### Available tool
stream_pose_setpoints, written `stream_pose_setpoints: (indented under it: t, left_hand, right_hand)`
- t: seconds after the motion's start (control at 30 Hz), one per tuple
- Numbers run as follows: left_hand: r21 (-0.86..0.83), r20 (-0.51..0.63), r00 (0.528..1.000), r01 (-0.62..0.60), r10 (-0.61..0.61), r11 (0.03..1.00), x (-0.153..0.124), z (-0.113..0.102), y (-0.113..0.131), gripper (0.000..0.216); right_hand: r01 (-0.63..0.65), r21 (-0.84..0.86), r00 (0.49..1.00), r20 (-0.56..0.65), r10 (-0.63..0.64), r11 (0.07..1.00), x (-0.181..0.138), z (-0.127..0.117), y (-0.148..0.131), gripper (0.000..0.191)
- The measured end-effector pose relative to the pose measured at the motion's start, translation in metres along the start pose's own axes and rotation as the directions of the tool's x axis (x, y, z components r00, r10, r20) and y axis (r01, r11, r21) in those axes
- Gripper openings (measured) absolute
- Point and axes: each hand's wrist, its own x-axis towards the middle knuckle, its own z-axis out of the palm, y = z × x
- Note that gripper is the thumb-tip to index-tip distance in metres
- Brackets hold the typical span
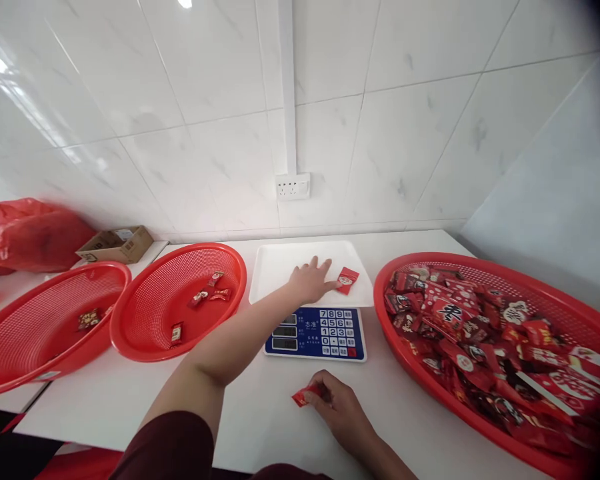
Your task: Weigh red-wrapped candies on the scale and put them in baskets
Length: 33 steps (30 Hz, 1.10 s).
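My left hand (311, 280) reaches over the white weighing tray (275, 267) with its fingers spread. Its thumb tip is at the edge of a red snack packet (347, 280) lying on the tray; whether they touch I cannot tell. Below the tray is the scale's blue keypad and display panel (315, 333), partly covered by my left forearm. Closer to me, just above the white table, my right hand (337, 407) pinches a small red packet (304, 396) between thumb and fingers.
On the right, a big red basket (397, 337) is heaped with red wrapped snacks (450, 313). Two red baskets stand on the left, the nearer one (155, 300) holding several sweets. Farther left are a cardboard box (117, 247) and a red plastic bag (40, 237). Behind is a tiled wall.
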Motion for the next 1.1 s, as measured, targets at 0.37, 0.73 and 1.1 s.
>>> stream_pose_setpoints:
  t: [0.37, 0.73, 1.1]
  left_hand:
    - [0.037, -0.043, 0.978, -0.205, 0.206, 0.978, 0.005, 0.014, 0.036, 0.048]
    - [-0.137, -0.508, 0.808, 0.266, -0.298, 0.954, -0.108, -0.043, -0.091, 0.042]
    - [-0.112, -0.207, 0.866, 0.441, -0.455, 0.890, -0.185, 0.001, -0.111, 0.041]
  right_hand:
    - [0.024, -0.029, 1.000, 0.019, -0.023, 0.999, -0.001, 0.002, 0.004, 0.010]
    - [0.033, -0.001, 0.999, 0.043, -0.033, 0.999, -0.003, -0.002, 0.000, 0.017]
    - [0.134, 0.230, 0.976, -0.198, -0.088, 0.964, 0.022, -0.016, -0.027, 0.025]
